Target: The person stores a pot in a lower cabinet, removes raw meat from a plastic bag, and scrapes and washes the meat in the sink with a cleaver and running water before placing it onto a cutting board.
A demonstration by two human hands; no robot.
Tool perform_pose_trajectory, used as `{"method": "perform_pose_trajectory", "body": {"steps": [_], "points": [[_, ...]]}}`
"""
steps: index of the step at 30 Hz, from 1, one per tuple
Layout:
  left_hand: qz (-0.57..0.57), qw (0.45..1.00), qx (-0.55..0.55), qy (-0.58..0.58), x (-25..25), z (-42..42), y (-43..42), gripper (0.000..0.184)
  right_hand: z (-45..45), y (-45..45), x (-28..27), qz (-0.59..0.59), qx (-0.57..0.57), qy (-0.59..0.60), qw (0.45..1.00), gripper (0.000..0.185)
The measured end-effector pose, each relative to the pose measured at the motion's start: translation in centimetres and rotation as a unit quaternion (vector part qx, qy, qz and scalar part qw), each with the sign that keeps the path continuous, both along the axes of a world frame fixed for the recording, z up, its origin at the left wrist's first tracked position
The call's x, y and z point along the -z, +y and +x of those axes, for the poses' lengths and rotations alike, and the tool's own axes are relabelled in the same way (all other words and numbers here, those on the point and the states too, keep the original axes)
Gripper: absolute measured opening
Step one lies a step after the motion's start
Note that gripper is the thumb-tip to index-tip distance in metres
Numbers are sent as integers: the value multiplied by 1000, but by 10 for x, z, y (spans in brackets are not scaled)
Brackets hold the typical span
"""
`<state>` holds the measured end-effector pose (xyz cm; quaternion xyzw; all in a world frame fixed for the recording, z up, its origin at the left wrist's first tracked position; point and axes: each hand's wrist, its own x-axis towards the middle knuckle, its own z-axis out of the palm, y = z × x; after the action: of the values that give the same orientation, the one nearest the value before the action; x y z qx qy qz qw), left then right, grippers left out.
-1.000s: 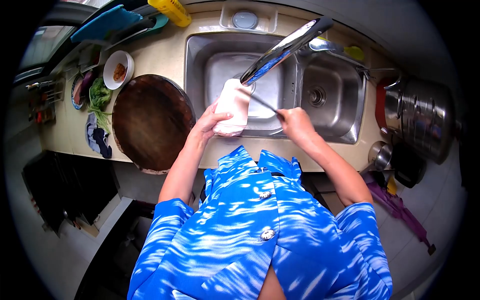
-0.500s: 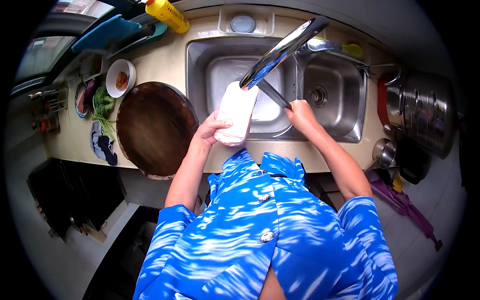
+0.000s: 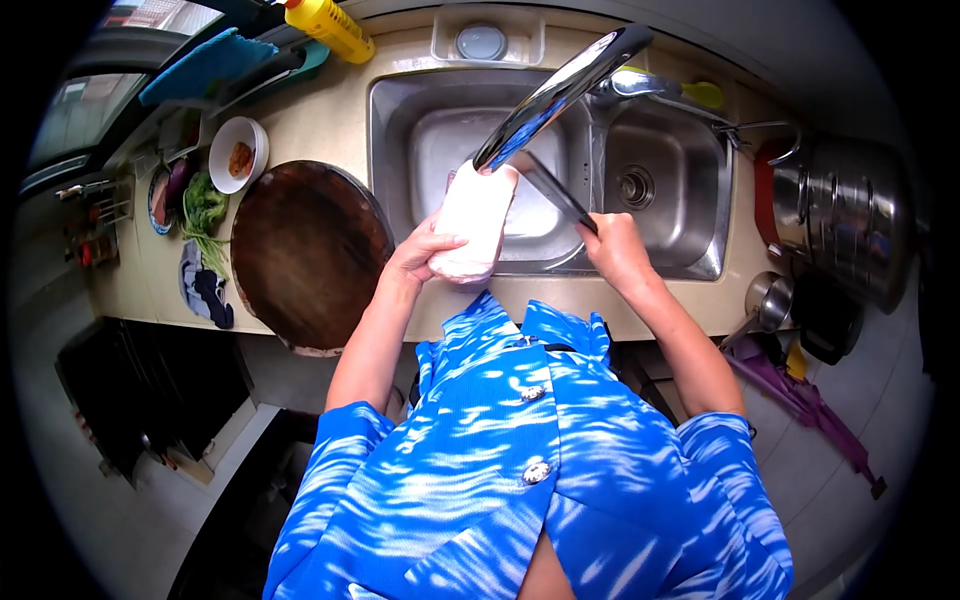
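Note:
My left hand [image 3: 422, 255] is closed around the lower left side of a thick white slab with pinkish edges [image 3: 474, 222], which looks like a piece of pork. The slab is held over the front of the left sink basin [image 3: 420, 130], its top end under the chrome faucet spout [image 3: 555, 100]. In my right hand [image 3: 622, 255] is the dark handle of a knife [image 3: 555, 190]. Its blade points up and left toward the slab, partly hidden behind the spout. Whether the blade touches the slab, I cannot tell.
A round wooden chopping board [image 3: 312, 255] lies left of the sink. Beyond it are a white bowl [image 3: 238, 155] with reddish food and leafy greens [image 3: 203, 207]. A yellow bottle [image 3: 330, 28] stands behind. Right of the sink are a small steel pot [image 3: 770, 300] and large metal cookware [image 3: 845, 225].
My right hand has shifted slightly right and down with the knife, drawing it a little away from the slab. The slab in my left hand has stayed nearly in place.

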<state>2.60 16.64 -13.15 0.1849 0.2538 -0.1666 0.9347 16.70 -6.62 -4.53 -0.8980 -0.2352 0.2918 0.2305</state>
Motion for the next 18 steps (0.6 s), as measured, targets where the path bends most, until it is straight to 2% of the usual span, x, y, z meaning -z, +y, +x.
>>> {"method": "perform_pose_trajectory", "body": {"steps": [2, 5, 6, 7, 9, 13, 15, 16, 18], "points": [[45, 997, 62, 9, -2, 5, -2, 68, -9, 11, -2, 16, -22, -17, 999, 13], [86, 993, 84, 10, 11, 12, -10, 76, -25, 28, -4, -54, -180, -62, 980, 14], [114, 989, 95, 28, 17, 11, -10, 77, -28, 30, -3, -54, -180, -62, 980, 14], [114, 989, 95, 28, 12, 15, -12, 77, -31, 32, 0, -58, -201, -68, 975, 14], [44, 995, 27, 84, 2, 24, -18, 79, -34, 35, 0, -65, -236, -66, 967, 17], [14, 995, -25, 98, 0, 21, -23, 79, -35, 30, 15, -63, -206, -70, 974, 22], [147, 984, 67, 77, 3, 14, -19, 79, -23, 28, 20, -54, -171, -32, 983, 18], [146, 984, 66, 78, 1, 14, -17, 79, -17, 25, 33, -55, -172, -31, 983, 18], [92, 991, 86, 41, -5, 20, -13, 83, -2, 16, 65, -131, -77, -45, 987, 11]]}}
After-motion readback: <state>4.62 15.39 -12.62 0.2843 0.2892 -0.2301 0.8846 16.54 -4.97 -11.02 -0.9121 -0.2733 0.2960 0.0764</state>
